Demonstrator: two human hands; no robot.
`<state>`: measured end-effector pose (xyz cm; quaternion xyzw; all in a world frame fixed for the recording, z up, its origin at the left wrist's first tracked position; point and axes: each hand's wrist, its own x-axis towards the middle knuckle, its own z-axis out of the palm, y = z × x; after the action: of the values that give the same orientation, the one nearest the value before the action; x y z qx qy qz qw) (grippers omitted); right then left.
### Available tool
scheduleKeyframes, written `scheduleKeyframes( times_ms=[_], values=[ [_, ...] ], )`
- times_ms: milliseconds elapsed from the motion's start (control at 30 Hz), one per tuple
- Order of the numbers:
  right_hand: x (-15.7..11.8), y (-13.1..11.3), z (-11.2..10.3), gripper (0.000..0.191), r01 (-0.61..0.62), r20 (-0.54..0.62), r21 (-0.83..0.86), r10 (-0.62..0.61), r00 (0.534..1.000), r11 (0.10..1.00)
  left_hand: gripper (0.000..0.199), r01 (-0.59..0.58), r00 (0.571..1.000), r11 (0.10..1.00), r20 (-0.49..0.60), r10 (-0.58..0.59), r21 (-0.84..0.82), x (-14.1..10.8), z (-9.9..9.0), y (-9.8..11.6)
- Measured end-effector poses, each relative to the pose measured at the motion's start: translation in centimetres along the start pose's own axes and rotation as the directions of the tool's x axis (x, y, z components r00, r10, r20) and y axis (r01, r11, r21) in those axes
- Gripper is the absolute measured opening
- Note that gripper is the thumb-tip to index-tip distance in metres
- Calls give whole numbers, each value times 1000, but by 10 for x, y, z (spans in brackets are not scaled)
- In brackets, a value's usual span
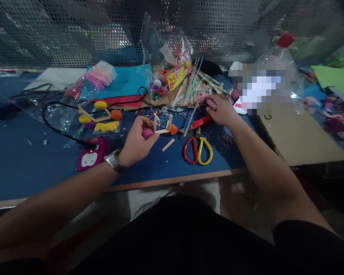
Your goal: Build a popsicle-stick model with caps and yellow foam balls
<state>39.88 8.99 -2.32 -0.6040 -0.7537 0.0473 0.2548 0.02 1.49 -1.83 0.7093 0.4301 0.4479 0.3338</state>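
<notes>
My left hand (139, 139), a metal watch on its wrist, is closed round a small frame of wooden sticks (162, 131). A pink cap (147, 133) sits on the frame's near side and an orange cap (174, 129) on its far side. My right hand (222, 110) grips a pink hot glue gun (210, 102) at the back of the work area. A clear glue stick (191, 119) slants down from it; whether it is inserted I cannot tell. Below lie a red-handled cutter (202, 121) and scissors (198, 151) with red and yellow handles.
A similar stick frame (96, 118) with coloured caps lies left, by a purple power socket (91, 154) with a black cable. Bags of caps (174, 72), wooden sticks and glue sticks are heaped behind. Cardboard (301, 133) lies right. A loose stick (168, 145) is near the front.
</notes>
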Motion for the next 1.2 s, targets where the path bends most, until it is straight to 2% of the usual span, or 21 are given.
scheduleKeyframes(
  times_ms=[167,433,633,867,1033,1200],
  values=[
    [1,1,3,54,-14,9,5,14,1000,1000,29,33,999,998,8,-34,52,3,-7,4],
    [1,0,3,55,-19,25,16,18,1000,1000,28,-17,992,969,127,-15,246,1,-13,11],
    [1,-1,3,55,-29,34,30,28,999,999,21,1,972,946,223,-78,325,-2,-22,16],
    [2,-1,3,58,-47,29,39,45,999,998,23,-81,946,856,311,-96,511,-4,-35,21],
    [2,-1,3,56,-41,49,42,39,998,998,25,-100,959,861,280,-50,499,1,-42,19],
    [2,-1,3,56,-25,20,33,24,1000,999,26,-98,947,832,309,-91,546,14,-53,17]
  ],
)
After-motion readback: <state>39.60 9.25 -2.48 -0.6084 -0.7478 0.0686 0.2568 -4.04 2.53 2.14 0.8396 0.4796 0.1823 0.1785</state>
